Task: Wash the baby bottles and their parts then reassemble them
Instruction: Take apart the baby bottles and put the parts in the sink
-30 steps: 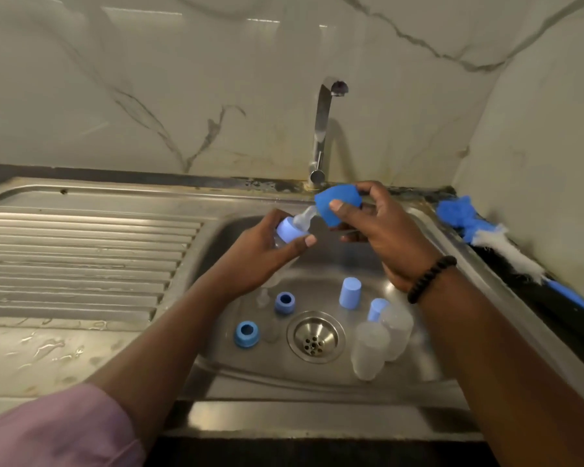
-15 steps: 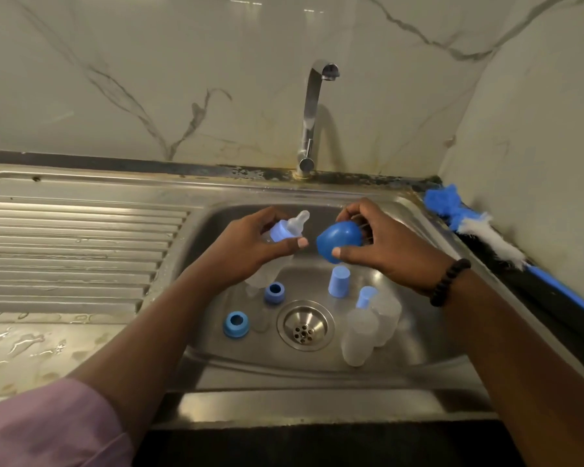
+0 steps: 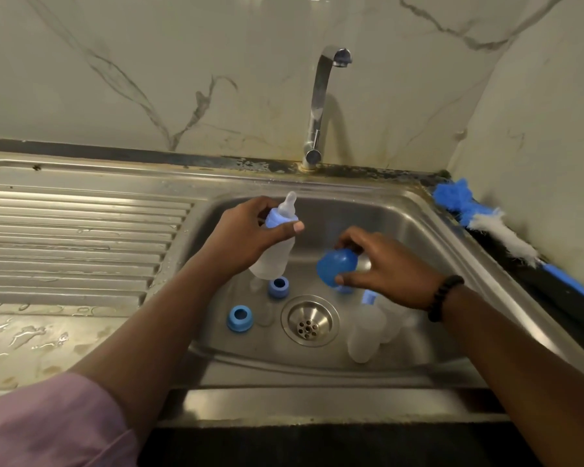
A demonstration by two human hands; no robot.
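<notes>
Over the sink [image 3: 418, 210], the left hand [image 3: 246, 237] gripped a teat-topped bottle [image 3: 277, 244] and the right hand [image 3: 378, 264] pinched its blue cap [image 3: 334, 266], while loose rings [image 3: 239, 318] and bottles [image 3: 364, 335] below awaited washing and reassembly.

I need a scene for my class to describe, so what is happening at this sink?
A person is taking baby bottles apart at a steel sink. The left hand holds a bottle with its teat and blue ring on. The right hand holds a blue cap low over the basin. Two loose blue rings, more bottles and small parts sit around the drain. The tap is not running.
</notes>
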